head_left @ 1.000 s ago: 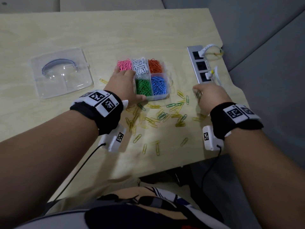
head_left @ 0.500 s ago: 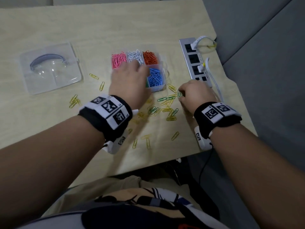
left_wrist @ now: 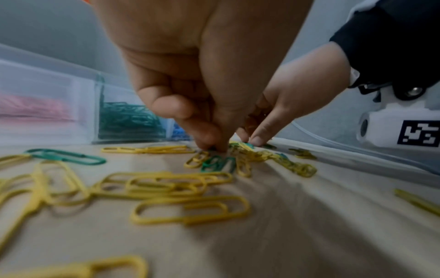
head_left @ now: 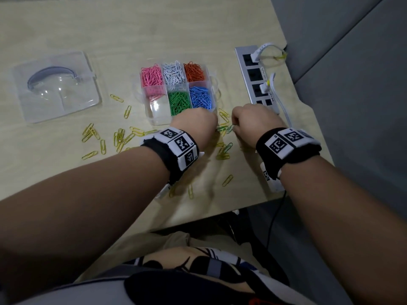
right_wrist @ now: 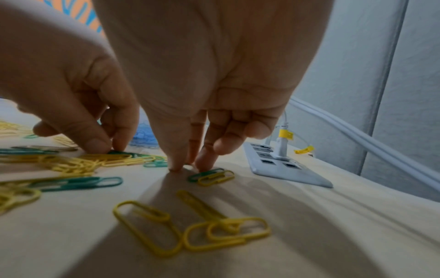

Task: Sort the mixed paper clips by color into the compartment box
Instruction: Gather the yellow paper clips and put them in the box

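Observation:
The clear compartment box (head_left: 157,120) holds pink, white, orange, green and blue clips in separate cells; its front-left cell looks empty. Loose yellow paper clips (head_left: 120,137) and a few green ones (head_left: 222,128) lie scattered in front of it. My left hand (left_wrist: 215,149) is down on the table just right of the box's front corner, thumb and finger pinching a green paper clip (left_wrist: 218,163). My right hand (right_wrist: 188,167) is right beside it, thumb and fingertips closing on the end of another green clip (right_wrist: 205,174) that lies against a yellow one.
The box's clear lid (head_left: 57,86) lies at the left. A silver power strip (head_left: 255,78) with white plugs and a cable sits right of the box, near the table's right edge. The front table edge (head_left: 220,214) is close behind my wrists.
My left hand has come off the box and dropped to the loose clips in front of it. My right hand has shifted left to meet it there.

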`<action>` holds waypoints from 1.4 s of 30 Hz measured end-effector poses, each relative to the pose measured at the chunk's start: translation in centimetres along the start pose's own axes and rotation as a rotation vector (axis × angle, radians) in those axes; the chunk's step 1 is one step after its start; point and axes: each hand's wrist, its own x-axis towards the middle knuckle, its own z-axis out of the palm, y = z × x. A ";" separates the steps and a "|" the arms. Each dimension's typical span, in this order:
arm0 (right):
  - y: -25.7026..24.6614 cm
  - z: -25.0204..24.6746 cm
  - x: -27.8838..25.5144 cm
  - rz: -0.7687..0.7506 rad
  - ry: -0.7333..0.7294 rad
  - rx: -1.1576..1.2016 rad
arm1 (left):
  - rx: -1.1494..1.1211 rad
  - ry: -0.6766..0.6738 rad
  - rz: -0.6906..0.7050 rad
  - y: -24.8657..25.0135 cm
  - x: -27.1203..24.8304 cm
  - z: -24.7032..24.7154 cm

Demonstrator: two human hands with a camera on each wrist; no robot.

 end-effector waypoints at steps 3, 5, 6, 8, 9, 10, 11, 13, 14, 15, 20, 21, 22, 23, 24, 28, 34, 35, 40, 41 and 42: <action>0.2 -0.2 0.0 -0.012 -0.017 -0.023 | 0.001 -0.036 -0.007 0.4 0.0 0.0; 0.1 -0.2 -0.1 -0.024 0.001 -0.012 | -0.004 -0.044 0.005 0.5 0.2 0.2; 0.0 -0.1 -0.1 -0.030 0.009 -0.004 | -0.007 -0.044 0.009 0.5 0.3 0.3; -0.1 0.0 -0.3 -0.031 0.000 -0.005 | 0.004 -0.035 0.032 0.3 0.5 0.6; -0.3 0.0 -0.3 -0.018 -0.015 0.001 | 0.005 -0.030 0.048 0.2 0.5 0.8; -0.4 0.0 -0.4 0.002 -0.035 0.012 | -0.001 -0.025 0.059 0.2 0.5 0.9; -0.5 -0.2 -0.5 0.019 -0.061 0.015 | -0.023 -0.015 0.059 0.2 0.5 1.0; -0.9 -0.5 -0.7 0.043 -0.099 0.014 | -0.128 0.016 0.015 0.1 0.2 0.7; -1.1 -0.8 -0.9 0.060 -0.099 0.041 | -0.189 0.047 -0.020 -0.3 0.0 0.5; -1.3 -1.1 -1.0 0.082 -0.078 0.096 | -0.239 0.093 -0.060 -0.8 -0.2 0.2; -3.9 -3.4 -0.7 0.100 0.194 0.434 | -0.387 0.270 -0.280 -4.9 -0.8 -0.8; -4.8 -3.7 -0.5 0.069 0.226 0.470 | -0.390 0.285 -0.306 -5.5 -0.9 -0.9; -5.3 -3.9 -0.3 0.049 0.247 0.498 | -0.381 0.295 -0.318 -6.0 -1.0 -1.2; -5.6 -4.0 -0.1 0.050 0.254 0.518 | -0.371 0.300 -0.319 -6.3 -1.2 -1.3; -5.4 -3.9 0.0 0.076 0.243 0.528 | -0.368 0.306 -0.317 -6.4 -1.5 -1.5; -2.7 -2.5 -0.6 0.194 0.095 0.319 | -0.355 0.303 -0.240 -5.2 -3.0 -0.7; -1.7 -0.1 -2.1 0.080 0.033 0.238 | -0.220 0.106 -0.073 -2.4 -3.0 0.4; -1.7 0.2 -2.1 0.067 0.056 0.201 | -0.181 0.066 -0.048 -2.2 -2.9 0.6; -2.2 1.0 -1.9 0.007 0.119 0.010 | -0.092 -0.004 -0.037 -1.9 -2.7 1.2; -2.2 1.0 -1.9 0.004 0.118 -0.006 | -0.091 0.000 -0.038 -1.9 -2.7 1.2; -2.2 1.0 -1.8 0.008 0.118 -0.007 | -0.095 0.002 -0.041 -1.8 -2.7 1.2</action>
